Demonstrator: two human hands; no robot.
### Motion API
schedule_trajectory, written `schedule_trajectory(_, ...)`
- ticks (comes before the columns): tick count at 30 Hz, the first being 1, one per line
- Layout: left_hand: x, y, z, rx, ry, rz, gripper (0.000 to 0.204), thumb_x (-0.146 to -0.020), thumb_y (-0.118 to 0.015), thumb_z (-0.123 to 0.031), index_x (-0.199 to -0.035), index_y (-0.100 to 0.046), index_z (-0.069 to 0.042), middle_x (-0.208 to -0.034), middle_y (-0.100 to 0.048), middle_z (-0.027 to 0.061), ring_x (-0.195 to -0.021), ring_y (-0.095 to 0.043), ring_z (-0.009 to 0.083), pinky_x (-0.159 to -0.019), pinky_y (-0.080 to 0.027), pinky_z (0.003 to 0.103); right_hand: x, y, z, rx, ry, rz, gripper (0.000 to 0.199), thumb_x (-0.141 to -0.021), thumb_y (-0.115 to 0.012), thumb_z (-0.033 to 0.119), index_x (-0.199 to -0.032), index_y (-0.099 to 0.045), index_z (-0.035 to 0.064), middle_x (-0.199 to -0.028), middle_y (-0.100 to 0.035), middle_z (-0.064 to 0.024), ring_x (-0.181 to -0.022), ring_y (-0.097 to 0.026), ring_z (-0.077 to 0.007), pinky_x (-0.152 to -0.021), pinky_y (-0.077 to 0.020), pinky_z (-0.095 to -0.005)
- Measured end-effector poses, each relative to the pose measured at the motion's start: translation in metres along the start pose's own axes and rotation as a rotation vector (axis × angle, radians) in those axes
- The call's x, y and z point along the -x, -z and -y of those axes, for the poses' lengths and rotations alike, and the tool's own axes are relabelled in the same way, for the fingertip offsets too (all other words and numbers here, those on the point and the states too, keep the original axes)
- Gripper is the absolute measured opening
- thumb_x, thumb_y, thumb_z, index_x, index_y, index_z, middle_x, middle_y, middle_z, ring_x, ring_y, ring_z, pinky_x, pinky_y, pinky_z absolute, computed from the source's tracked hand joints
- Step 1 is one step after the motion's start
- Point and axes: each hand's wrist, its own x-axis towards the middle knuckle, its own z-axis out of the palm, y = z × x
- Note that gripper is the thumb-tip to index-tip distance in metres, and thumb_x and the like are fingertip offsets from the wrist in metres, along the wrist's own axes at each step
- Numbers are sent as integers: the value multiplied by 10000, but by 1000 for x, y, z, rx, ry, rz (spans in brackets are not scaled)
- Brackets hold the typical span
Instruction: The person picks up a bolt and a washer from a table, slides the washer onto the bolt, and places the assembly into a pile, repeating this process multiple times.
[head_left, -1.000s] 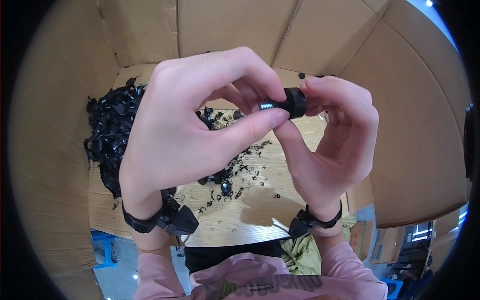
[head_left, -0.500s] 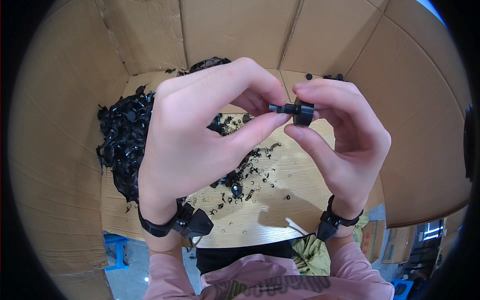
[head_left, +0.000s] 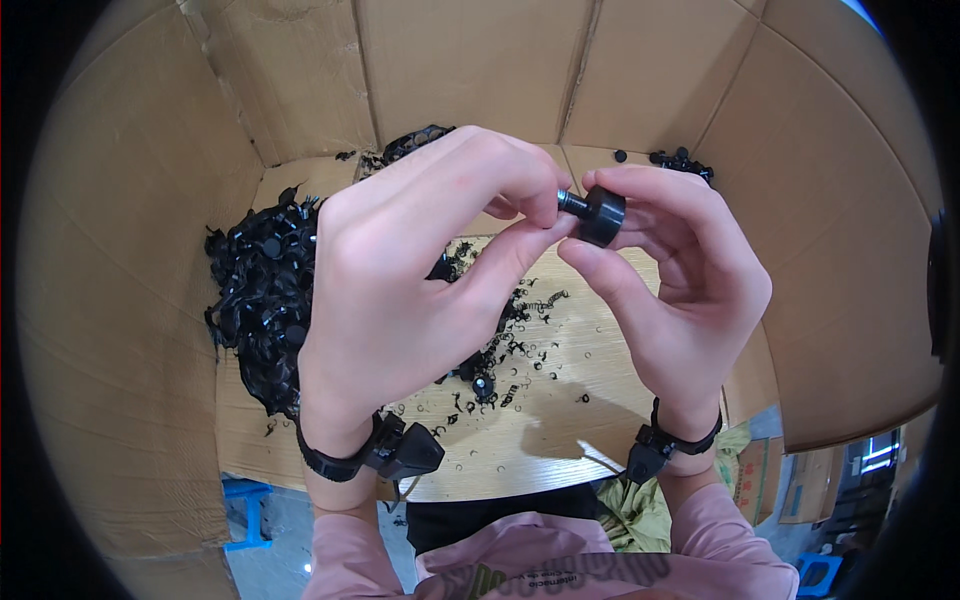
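Note:
Raised over the table, a bolt with a thick round black head (head_left: pixel 604 217) and a threaded shank is between my two hands. My right hand (head_left: pixel 690 285) holds the head's rim between thumb and fingers. Thumb and bent index finger of my left hand (head_left: pixel 410 265) are closed at the threaded end, covering its tip. Whether a small piece also lies in that pinch is hidden. The shank slants up to the left, with silver and dark thread showing. Behind my left hand lies a big heap of black rubbery parts (head_left: pixel 262 300), some with bolts.
Small black rings and scraps (head_left: pixel 515 345) litter the wooden tabletop (head_left: pixel 500 450). Tall cardboard walls (head_left: pixel 470 70) stand around the back and sides. More round black parts (head_left: pixel 682 162) sit at the back right, and a black holed piece (head_left: pixel 415 142) at the back left.
The bolt has tilted, its threaded end rising. My left fingers have shifted along the shank toward the tip, leaving thread in view nearer the head. The right hand still holds the head.

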Motion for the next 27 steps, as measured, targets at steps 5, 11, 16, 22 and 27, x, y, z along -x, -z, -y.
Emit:
schedule_trajectory(5, -1, -3, -4, 246, 167, 10, 189, -758, -664, 95, -882, -538, 26, -919, -642, 131, -850, -624, 149, -784, -510, 279, 1, 0, 7, -207, -160, -62, 406, -757, -680, -109, -1133, -528, -92, -1056, -620, -169, -955, -643, -198, -815, -542, -258)
schedule_trajectory(11, 0, -6, 2, 443, 281, 31, 163, -810, -658, 28, -908, -528, 24, -909, -636, 119, -854, -619, 143, -790, -505, 276, 1, -1, 5, -318, -217, -221, 374, -792, -690, -33, -1121, -518, -74, -1060, -622, -173, -908, -662, -216, -824, -541, -273)
schedule_trajectory(16, -3, -7, 2, 376, 430, 72, 185, -835, -645, -3, -995, -568, 46, -948, -643, 117, -877, -628, 144, -790, -504, 270, 2, 1, 3, -389, -245, -185, 373, -821, -690, 41, -1131, -518, -76, -1022, -638, -159, -859, -673, -210, -755, -540, -248)
schedule_trajectory(22, -2, -6, -5, 542, 356, -35, 274, -810, -626, 32, -1077, -580, 66, -1007, -641, 137, -904, -636, 158, -791, -521, 271, 1, 2, 7, -341, -314, -135, 351, -864, -665, 137, -1116, -556, -82, -925, -661, -133, -757, -674, -178, -644, -523, -212)
schedule_trajectory(27, 0, -1, -9, 487, 296, 0, 248, -783, -626, 61, -1030, -598, 74, -972, -647, 137, -897, -639, 167, -794, -523, 272, 3, 0, 6, -339, -357, -79, 336, -905, -619, 223, -1055, -594, -78, -841, -669, -120, -677, -669, -161, -558, -504, -203)
